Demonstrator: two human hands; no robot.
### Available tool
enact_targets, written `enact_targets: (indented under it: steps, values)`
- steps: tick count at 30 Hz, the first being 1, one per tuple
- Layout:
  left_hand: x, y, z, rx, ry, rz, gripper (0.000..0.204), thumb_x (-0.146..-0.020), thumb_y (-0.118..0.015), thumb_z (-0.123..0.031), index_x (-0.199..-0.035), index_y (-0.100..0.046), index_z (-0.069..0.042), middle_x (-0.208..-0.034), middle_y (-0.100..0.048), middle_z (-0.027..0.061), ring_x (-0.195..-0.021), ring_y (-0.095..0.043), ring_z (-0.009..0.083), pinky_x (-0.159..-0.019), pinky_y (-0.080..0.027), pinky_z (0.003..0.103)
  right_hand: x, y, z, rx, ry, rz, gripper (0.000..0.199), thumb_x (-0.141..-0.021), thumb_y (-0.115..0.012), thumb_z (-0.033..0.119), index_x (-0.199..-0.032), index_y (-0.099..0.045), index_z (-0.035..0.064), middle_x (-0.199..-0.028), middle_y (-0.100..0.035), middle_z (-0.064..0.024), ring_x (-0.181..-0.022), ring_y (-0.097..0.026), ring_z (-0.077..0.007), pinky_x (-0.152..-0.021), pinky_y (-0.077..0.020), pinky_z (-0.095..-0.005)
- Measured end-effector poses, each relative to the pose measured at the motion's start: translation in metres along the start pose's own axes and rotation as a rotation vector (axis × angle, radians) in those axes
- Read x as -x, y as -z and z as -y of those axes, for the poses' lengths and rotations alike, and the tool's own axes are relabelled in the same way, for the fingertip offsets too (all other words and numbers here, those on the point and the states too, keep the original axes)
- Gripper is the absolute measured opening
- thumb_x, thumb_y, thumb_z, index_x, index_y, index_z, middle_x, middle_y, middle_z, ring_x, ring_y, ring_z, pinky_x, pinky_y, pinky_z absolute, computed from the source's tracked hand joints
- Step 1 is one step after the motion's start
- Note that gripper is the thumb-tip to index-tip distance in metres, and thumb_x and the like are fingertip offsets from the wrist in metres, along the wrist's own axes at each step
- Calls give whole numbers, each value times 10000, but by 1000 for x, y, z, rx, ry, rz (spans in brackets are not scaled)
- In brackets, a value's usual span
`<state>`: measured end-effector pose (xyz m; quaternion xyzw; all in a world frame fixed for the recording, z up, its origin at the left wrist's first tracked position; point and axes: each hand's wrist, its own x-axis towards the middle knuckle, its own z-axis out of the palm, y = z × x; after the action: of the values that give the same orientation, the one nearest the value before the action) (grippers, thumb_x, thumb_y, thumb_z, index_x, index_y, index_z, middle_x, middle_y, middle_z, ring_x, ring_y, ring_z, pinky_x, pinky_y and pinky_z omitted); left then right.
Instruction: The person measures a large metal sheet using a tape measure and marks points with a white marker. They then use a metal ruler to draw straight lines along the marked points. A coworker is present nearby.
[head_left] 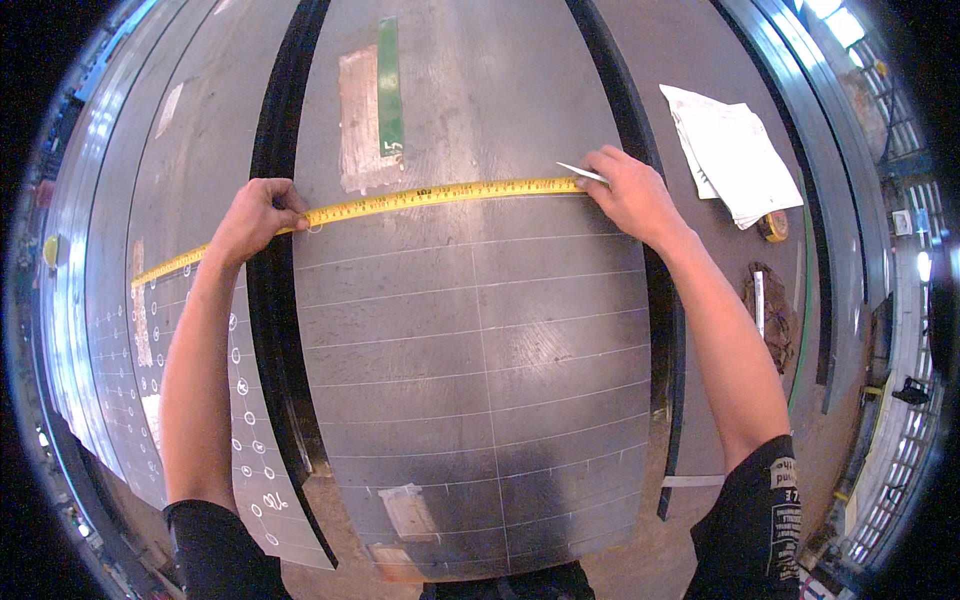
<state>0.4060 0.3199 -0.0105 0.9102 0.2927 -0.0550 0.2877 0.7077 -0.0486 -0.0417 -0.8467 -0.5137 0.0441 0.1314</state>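
Note:
A yellow tape measure blade [440, 194] stretches across a grey metal plate [390, 350] marked with thin white lines. My left hand [262, 215] pinches the blade between thumb and fingers above the dark bar at the plate's left edge. Beyond that hand the blade runs on to the left, over another plate. Near the plate's right edge my right hand [630, 195] is closed on the blade's other end. A thin, pointed white marking stick [575, 171] juts out between the fingers of this hand. The blade's right tip is hidden under them.
Long dark bars [278, 130] flank the middle plate. A green strip [388, 90] lies on its far part. White sheets [735, 155] lie at the right, partly over a yellow tape measure case [773, 227]. Nearer are a brown crumpled cloth-like thing [785, 325] and a pale strip [760, 305].

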Motion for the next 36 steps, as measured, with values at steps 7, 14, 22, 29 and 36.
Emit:
enact_targets:
  steps: [7, 14, 22, 29, 36]
  values:
    - [-6, 3, 5, 5, 31, 17, 228, -681, -827, -114, -844, -728, 10, -804, -735, 121, -798, -687, 218, -795, -511, 359, 0, 2, 0, -17, -8, 7, 239, -930, -635, 230, -1114, -639, 77, -1032, -629, -137, -987, -648, -371, -835, -529, -479]
    - [-8, 4, 3, 6, 11, 36, 216, -673, -832, -118, -809, -722, 8, -783, -727, 109, -779, -675, 210, -780, -504, 359, 0, 4, -2, -57, 12, 11, 235, -925, -645, 226, -1102, -643, 72, -1019, -627, -136, -970, -651, -373, -824, -530, -471]
    - [-7, 4, 2, 3, 6, 30, 202, -675, -828, -109, -796, -715, 7, -754, -718, 102, -744, -665, 192, -751, -501, 351, -1, 6, 1, -44, -11, 27, 225, -923, -648, 223, -1082, -665, 65, -1017, -632, -134, -963, -654, -363, -830, -531, -457]
    - [-8, 2, 6, 26, 5, 28, 205, -678, -827, -109, -793, -706, 10, -733, -703, 94, -737, -654, 189, -743, -499, 354, -2, 3, -3, -46, 15, 7, 235, -918, -651, 229, -1082, -665, 62, -1017, -633, -139, -973, -650, -366, -837, -527, -458]
    - [-6, 3, 1, 40, 14, 40, 188, -683, -817, -90, -779, -692, 10, -755, -710, 89, -759, -653, 178, -749, -497, 351, -1, 4, -3, -67, 11, 7, 240, -916, -656, 246, -1080, -661, 71, -1021, -632, -140, -975, -647, -367, -833, -525, -459]
